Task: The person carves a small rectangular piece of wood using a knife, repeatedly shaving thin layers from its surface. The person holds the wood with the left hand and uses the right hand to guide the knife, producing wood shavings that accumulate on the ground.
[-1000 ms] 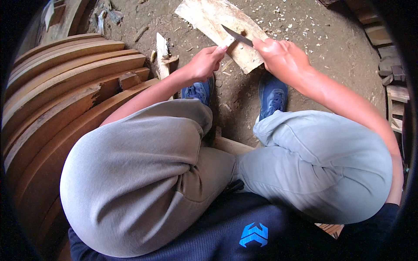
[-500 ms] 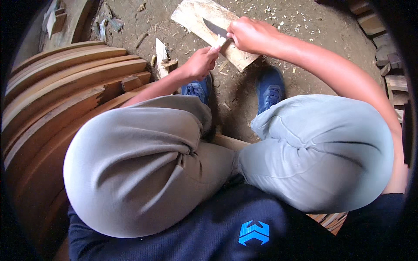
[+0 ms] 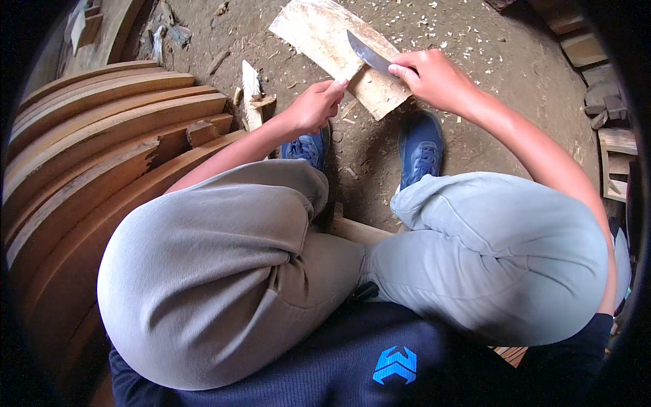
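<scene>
My right hand (image 3: 437, 80) is closed around the handle of a knife (image 3: 368, 53); its dark, curved blade points up and to the left over a flat wooden board (image 3: 315, 30). Pinched in the fingers of my left hand (image 3: 320, 106) is a small pale wood piece (image 3: 353, 70), hard to tell apart from the board behind it. The blade lies close to this piece; whether they touch I cannot tell. The board rests on the dirt floor ahead of my shoes, its surface rough and pale.
Long curved planks (image 3: 115, 95) are stacked on the left. A pointed wood offcut (image 3: 251, 85) lies beside them. Shavings are scattered over the dirt floor (image 3: 468, 41). More wood blocks (image 3: 617, 146) line the right side. My blue shoes (image 3: 420, 146) stand near the board.
My right hand and the knife have moved to the right and slightly down, away from my left hand. My left hand has barely shifted and still pinches the wood piece.
</scene>
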Action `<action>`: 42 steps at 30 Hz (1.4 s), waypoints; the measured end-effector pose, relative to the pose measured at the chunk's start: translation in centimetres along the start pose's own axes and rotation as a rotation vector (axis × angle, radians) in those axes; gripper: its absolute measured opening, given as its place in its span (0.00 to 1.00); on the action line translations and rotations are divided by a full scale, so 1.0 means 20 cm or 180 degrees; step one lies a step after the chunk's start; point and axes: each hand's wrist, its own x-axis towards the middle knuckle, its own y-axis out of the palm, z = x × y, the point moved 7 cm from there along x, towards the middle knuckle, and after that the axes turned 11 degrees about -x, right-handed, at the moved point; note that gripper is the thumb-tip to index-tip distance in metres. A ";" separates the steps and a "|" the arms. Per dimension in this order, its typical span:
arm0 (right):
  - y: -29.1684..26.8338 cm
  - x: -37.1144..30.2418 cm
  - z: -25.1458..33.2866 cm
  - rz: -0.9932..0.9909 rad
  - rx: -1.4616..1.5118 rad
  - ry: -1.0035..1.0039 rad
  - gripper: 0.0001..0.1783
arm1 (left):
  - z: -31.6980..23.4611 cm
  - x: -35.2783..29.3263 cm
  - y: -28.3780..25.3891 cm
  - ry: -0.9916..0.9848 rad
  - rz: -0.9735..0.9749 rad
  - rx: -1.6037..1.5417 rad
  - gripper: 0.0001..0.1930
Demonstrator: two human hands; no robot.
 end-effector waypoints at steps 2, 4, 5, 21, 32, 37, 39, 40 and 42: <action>-0.01 0.00 0.02 0.0135 -0.0086 0.0037 0.15 | -0.01 0.00 0.01 0.0025 0.0004 -0.0008 0.22; -0.01 0.00 0.04 0.0287 -0.0156 0.0087 0.14 | -0.01 0.00 0.01 0.0035 -0.0019 -0.0021 0.23; -0.02 0.00 0.05 0.0305 -0.0181 0.0105 0.14 | -0.01 0.00 0.00 0.0025 -0.0037 0.0023 0.23; -0.02 -0.04 0.11 0.0614 -0.0139 0.0421 0.15 | -0.01 0.00 0.02 0.0080 -0.0033 -0.0004 0.22; -0.02 0.07 0.18 0.0476 -0.0811 0.0083 0.13 | 0.00 0.02 0.03 0.0186 -0.0135 0.0070 0.18; 0.04 0.17 0.17 0.0326 -0.0447 0.0039 0.14 | 0.02 0.04 0.02 0.0377 -0.0066 -0.0054 0.18; 0.08 0.15 0.12 0.0488 0.0041 0.0006 0.14 | 0.01 0.03 0.02 0.0240 -0.0092 -0.0105 0.21; 0.10 0.13 0.10 0.0693 0.0318 -0.0019 0.15 | 0.01 0.02 0.03 0.0171 -0.0105 -0.0145 0.22; 0.11 0.10 0.09 0.0669 0.0605 -0.0094 0.15 | -0.01 0.03 0.03 0.0235 0.0001 -0.0129 0.20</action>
